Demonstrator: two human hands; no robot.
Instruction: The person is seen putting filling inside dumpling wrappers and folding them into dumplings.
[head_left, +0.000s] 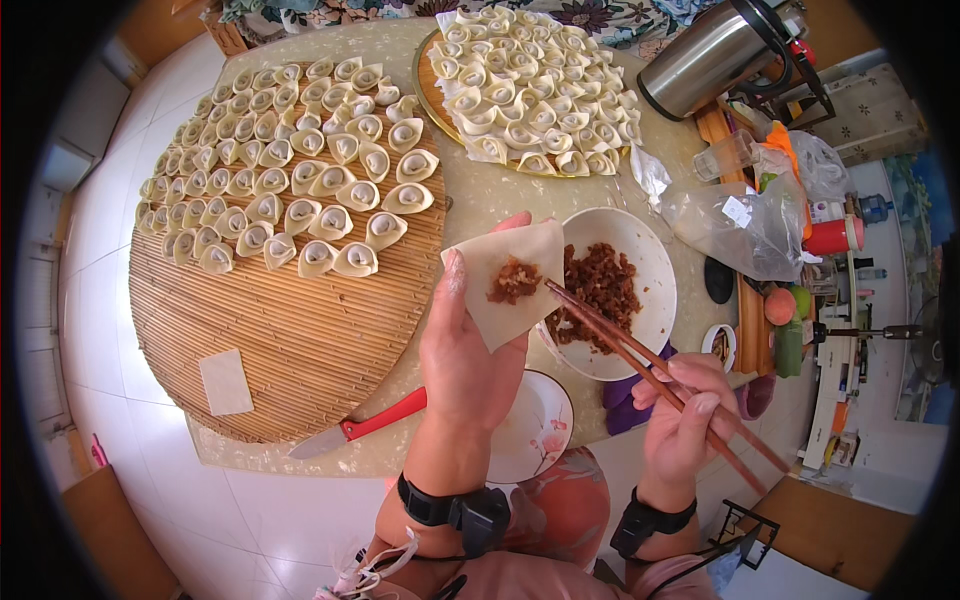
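My left hand (474, 352) holds a square dough wrapper (499, 326) on its palm, the thumb over one edge. A small heap of reddish-brown filling (515, 280) lies on the wrapper. Wooden chopsticks (622, 341) are gripped in my right hand (694, 412), their tips close together at the wrapper's right side. Just beyond stands a white bowl (656, 262) of the same filling (604, 281). At the left, folded dumplings (330, 180) sit in rows on a round slatted mat (300, 330), with one flat wrapper (226, 382) near its lower edge.
More dumplings (525, 97) cover a round tray (442, 112) at the back. A red-handled knife (382, 415) lies between the mat and my left forearm, beside a flowered plate (536, 420). A steel jug (709, 56), plastic bags (750, 225) and a small dish (718, 345) stand at the right.
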